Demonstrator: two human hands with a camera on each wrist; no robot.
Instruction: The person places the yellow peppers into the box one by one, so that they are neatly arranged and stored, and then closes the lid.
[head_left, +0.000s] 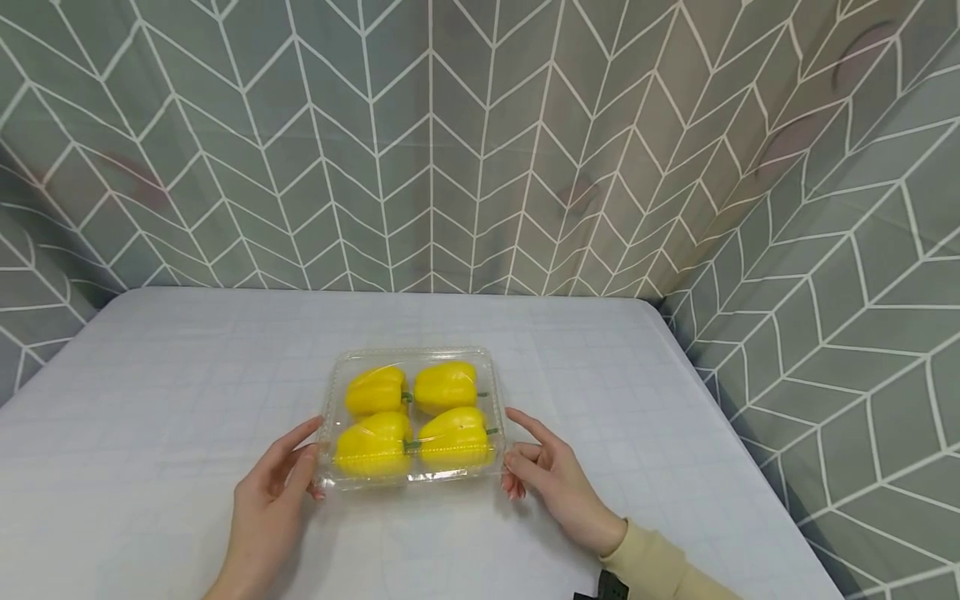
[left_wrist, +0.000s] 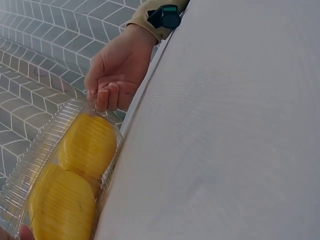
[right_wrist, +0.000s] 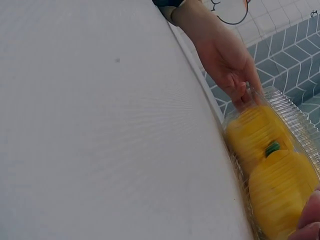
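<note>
A clear plastic clamshell box (head_left: 411, 478) with a ridged rim lies on the table, its lid down. Inside it are several yellow bell peppers (head_left: 372, 443) with green stems, set in two rows. My left hand (head_left: 264, 500) holds the box at its left side, thumb and fingers at the rim. At the opposite side my right hand (head_left: 553, 483) grips the near right corner between thumb and fingers, the index finger stretched along the edge. In the left wrist view the right hand (left_wrist: 120, 70) pinches that corner; the right wrist view shows the left hand (right_wrist: 225, 57) at its own end.
A pale cloth covers the table (head_left: 187, 367), whose rounded far corners show. Grey-green curtains (head_left: 450, 150) with white chevron lines hang behind it and along the right side. A dark wrist device (left_wrist: 167, 17) sits over the beige right sleeve (head_left: 663, 562).
</note>
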